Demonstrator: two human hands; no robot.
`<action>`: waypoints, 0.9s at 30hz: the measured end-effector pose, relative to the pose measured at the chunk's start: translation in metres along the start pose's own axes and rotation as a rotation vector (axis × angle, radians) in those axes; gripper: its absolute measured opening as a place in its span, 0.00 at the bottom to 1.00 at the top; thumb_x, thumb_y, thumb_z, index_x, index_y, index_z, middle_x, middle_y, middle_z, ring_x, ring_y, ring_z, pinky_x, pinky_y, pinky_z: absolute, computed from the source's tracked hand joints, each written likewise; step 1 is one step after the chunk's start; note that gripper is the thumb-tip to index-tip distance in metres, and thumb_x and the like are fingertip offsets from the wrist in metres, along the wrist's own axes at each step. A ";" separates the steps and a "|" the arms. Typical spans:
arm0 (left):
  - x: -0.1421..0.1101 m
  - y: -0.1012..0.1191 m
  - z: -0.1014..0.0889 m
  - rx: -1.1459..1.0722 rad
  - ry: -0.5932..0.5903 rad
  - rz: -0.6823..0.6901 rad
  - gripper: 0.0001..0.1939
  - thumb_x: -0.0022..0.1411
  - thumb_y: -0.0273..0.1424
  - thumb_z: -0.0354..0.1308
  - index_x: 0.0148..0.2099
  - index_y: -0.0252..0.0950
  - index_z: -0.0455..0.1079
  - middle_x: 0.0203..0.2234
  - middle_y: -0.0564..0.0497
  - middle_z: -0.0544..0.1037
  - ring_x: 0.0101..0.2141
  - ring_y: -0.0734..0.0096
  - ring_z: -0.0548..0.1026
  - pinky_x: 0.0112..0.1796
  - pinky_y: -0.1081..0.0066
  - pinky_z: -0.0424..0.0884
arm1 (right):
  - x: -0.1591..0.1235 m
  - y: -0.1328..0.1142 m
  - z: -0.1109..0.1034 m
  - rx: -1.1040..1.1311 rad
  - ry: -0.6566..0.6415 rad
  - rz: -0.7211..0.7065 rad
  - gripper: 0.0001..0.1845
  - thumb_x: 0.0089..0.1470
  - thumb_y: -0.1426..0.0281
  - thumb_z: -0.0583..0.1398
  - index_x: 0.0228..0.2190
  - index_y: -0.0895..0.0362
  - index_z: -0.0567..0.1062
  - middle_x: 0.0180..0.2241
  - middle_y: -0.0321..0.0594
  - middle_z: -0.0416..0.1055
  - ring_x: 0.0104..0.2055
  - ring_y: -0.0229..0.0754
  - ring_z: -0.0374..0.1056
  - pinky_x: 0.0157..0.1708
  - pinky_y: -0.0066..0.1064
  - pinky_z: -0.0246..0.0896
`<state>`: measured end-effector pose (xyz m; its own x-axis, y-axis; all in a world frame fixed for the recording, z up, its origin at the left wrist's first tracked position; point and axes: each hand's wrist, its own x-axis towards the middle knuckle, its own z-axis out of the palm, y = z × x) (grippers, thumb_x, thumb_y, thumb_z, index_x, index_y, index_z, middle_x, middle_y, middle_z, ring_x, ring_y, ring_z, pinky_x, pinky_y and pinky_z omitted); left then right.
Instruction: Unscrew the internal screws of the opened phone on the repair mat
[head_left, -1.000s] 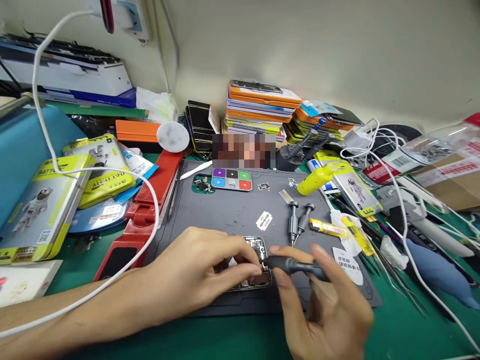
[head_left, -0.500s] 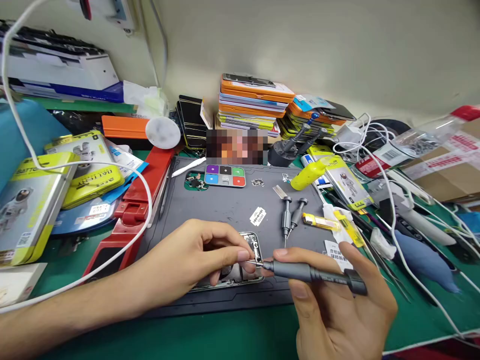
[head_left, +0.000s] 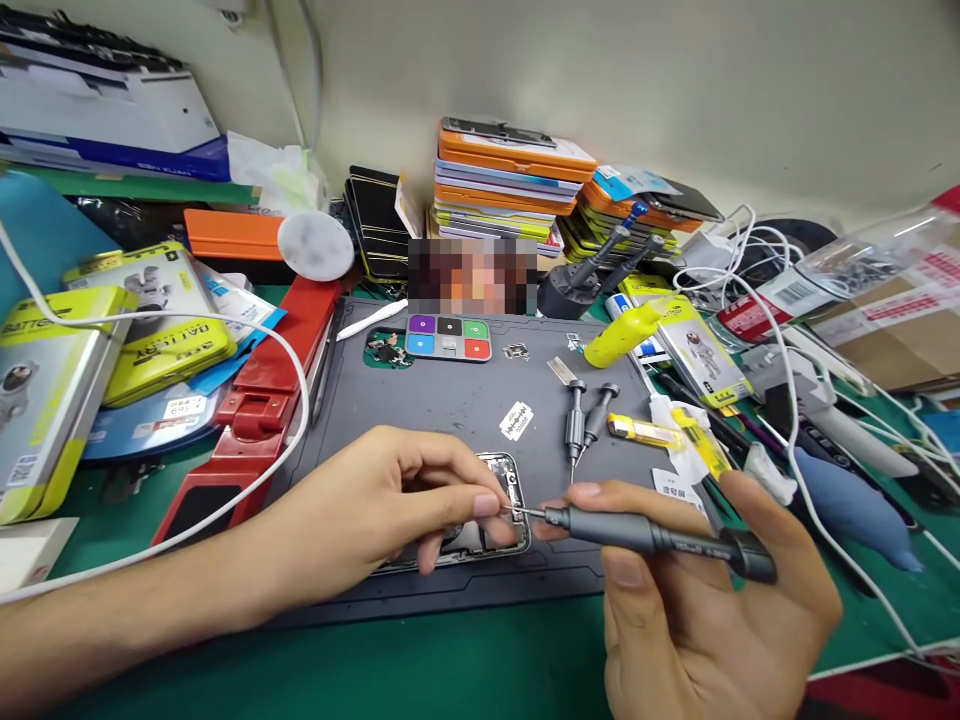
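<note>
My right hand (head_left: 697, 620) grips a dark grey screwdriver (head_left: 652, 535), held almost level with its tip pointing left. My left hand (head_left: 390, 505) has thumb and forefinger pinched together right at that tip, on something too small to make out. Under my left fingers lies an opened phone (head_left: 499, 500) with its insides showing, on a grey work mat (head_left: 465, 400).
Two more screwdrivers (head_left: 583, 420), a white sticker (head_left: 516, 421) and a coloured screw tray (head_left: 448, 337) lie on the mat. Red tool (head_left: 262, 400) and yellow battery boxes (head_left: 161, 335) sit left. Stacked phone cases (head_left: 510, 185) stand behind; cables, tweezers and a blue blower (head_left: 855, 505) crowd the right.
My right hand has drawn back to the right, so the whole screwdriver now shows. My left fingers have closed onto its tip above the phone. The view has shifted slightly.
</note>
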<state>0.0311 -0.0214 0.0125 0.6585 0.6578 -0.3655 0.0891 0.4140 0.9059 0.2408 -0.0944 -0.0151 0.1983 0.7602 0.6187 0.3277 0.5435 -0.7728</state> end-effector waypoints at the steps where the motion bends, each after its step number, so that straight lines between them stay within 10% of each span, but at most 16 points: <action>1: 0.000 0.000 0.000 0.001 0.002 -0.002 0.10 0.75 0.35 0.64 0.42 0.33 0.81 0.40 0.50 0.88 0.25 0.83 0.72 0.26 0.82 0.67 | -0.001 0.000 0.000 0.007 -0.002 0.009 0.36 0.64 0.85 0.61 0.67 0.48 0.67 0.45 0.32 0.85 0.40 0.34 0.83 0.41 0.25 0.84; 27: -0.004 0.004 0.003 -0.011 0.048 -0.019 0.08 0.71 0.34 0.68 0.41 0.35 0.82 0.37 0.51 0.88 0.26 0.79 0.73 0.28 0.80 0.72 | -0.004 0.001 0.000 0.126 0.047 0.164 0.32 0.68 0.81 0.61 0.66 0.44 0.68 0.44 0.36 0.84 0.45 0.41 0.83 0.40 0.33 0.87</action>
<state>0.0313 -0.0244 0.0181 0.6204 0.6791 -0.3922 0.0927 0.4331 0.8966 0.2405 -0.0976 -0.0182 0.2833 0.8265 0.4865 0.1695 0.4562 -0.8736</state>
